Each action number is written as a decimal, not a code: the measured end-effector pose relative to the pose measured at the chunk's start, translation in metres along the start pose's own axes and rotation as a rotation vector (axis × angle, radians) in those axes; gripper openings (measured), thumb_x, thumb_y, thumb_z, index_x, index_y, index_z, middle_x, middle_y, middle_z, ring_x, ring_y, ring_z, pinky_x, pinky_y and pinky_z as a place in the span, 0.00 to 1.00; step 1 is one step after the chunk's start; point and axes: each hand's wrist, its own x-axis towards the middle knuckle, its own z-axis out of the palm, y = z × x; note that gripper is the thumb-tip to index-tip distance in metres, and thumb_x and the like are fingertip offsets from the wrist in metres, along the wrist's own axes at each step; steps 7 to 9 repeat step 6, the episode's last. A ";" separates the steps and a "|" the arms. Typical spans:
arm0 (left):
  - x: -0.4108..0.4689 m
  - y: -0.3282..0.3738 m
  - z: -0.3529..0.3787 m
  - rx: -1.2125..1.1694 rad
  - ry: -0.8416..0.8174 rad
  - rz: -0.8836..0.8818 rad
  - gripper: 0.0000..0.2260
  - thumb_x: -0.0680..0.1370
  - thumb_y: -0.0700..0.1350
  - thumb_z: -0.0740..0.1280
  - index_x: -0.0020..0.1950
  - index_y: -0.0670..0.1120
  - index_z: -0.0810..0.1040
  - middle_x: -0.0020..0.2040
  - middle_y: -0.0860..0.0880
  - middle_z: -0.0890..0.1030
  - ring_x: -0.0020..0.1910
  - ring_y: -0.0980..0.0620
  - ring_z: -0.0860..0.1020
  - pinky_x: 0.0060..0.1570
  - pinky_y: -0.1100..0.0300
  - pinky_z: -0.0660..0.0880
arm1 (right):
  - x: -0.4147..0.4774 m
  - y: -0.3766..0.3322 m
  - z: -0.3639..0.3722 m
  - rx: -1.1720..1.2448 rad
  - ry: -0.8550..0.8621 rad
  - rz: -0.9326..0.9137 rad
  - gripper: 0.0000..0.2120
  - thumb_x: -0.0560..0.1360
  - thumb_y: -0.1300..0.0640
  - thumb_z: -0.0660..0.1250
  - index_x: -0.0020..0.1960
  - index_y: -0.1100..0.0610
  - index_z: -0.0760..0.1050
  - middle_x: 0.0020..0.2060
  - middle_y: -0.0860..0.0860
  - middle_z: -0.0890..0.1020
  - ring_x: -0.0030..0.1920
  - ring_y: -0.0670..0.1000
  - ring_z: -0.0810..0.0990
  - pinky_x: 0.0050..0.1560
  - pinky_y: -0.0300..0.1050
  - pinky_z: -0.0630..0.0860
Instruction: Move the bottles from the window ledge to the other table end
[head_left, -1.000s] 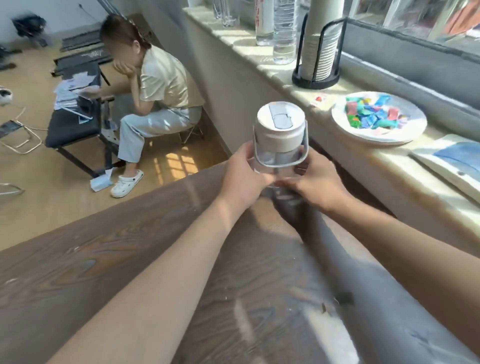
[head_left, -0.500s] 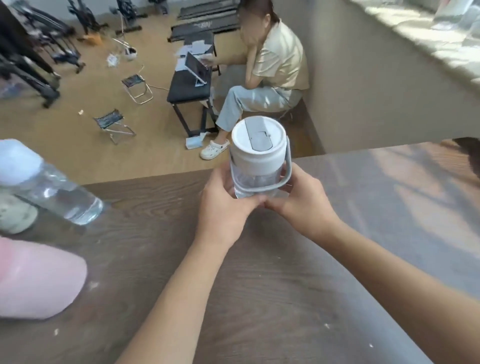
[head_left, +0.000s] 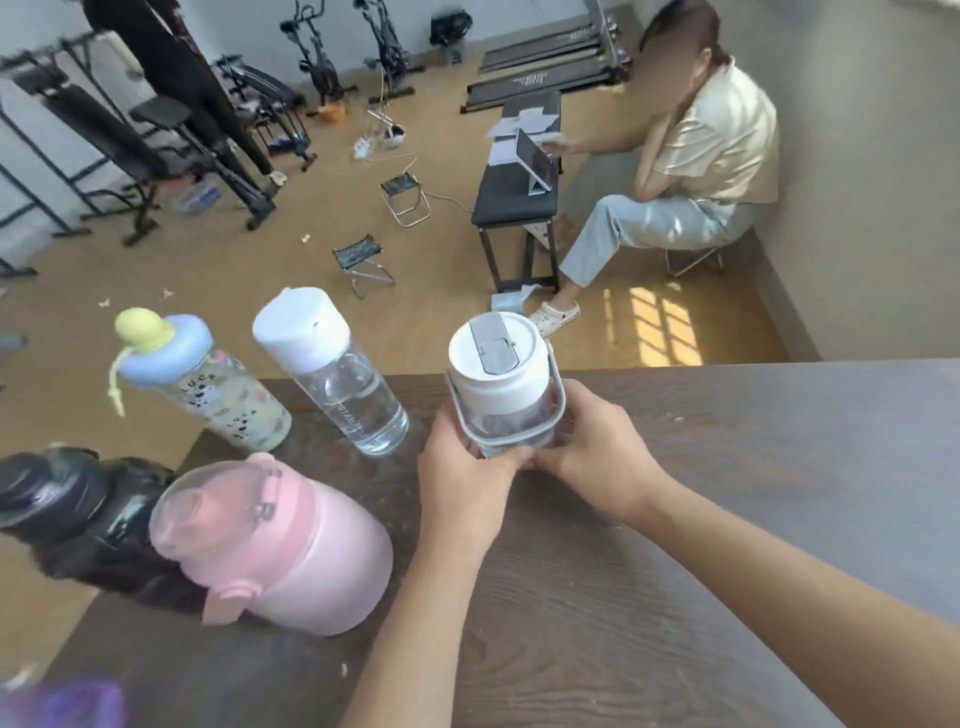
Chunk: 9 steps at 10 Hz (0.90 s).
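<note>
I hold a clear bottle with a white lid and grey carry loop (head_left: 498, 371) upright at the far edge of the dark wooden table (head_left: 727, 519). My left hand (head_left: 462, 483) wraps its lower left side and my right hand (head_left: 597, 457) its lower right. To its left stand a clear bottle with a white cap (head_left: 332, 369) and a patterned bottle with a blue and yellow top (head_left: 197, 379). Nearer me sit a big pink bottle (head_left: 280, 545) and a black bottle (head_left: 78, 514). The window ledge is out of view.
The table's left corner lies just beyond the standing bottles, with floor below. A seated person (head_left: 691, 171) faces a black bench (head_left: 519, 197) past the far edge. Folding stools (head_left: 363, 260) and exercise machines (head_left: 218, 130) stand on the floor. Something purple (head_left: 67, 701) blurs at bottom left.
My view has swung left from the window ledge to the table's other end. Both hands carried the white-lidded bottle along, and the group of standing bottles has come fully into view.
</note>
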 end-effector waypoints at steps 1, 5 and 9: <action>0.011 -0.004 -0.001 0.012 -0.025 0.009 0.34 0.56 0.48 0.81 0.62 0.56 0.80 0.57 0.55 0.89 0.57 0.55 0.87 0.62 0.44 0.84 | 0.006 -0.001 0.002 0.006 0.000 0.015 0.34 0.66 0.54 0.84 0.69 0.50 0.75 0.57 0.41 0.85 0.56 0.39 0.82 0.56 0.36 0.79; 0.009 -0.011 0.002 -0.052 -0.054 -0.052 0.34 0.67 0.34 0.81 0.71 0.50 0.77 0.65 0.53 0.86 0.66 0.58 0.84 0.71 0.49 0.79 | 0.002 0.000 -0.002 -0.027 -0.044 0.031 0.37 0.71 0.59 0.80 0.75 0.53 0.70 0.66 0.48 0.81 0.69 0.47 0.78 0.69 0.43 0.74; -0.018 -0.011 -0.002 -0.036 -0.025 -0.111 0.38 0.73 0.30 0.78 0.80 0.48 0.71 0.77 0.49 0.77 0.76 0.55 0.75 0.79 0.51 0.69 | -0.021 0.006 -0.012 -0.063 -0.020 0.077 0.40 0.72 0.63 0.79 0.79 0.53 0.66 0.70 0.50 0.79 0.71 0.48 0.76 0.72 0.43 0.71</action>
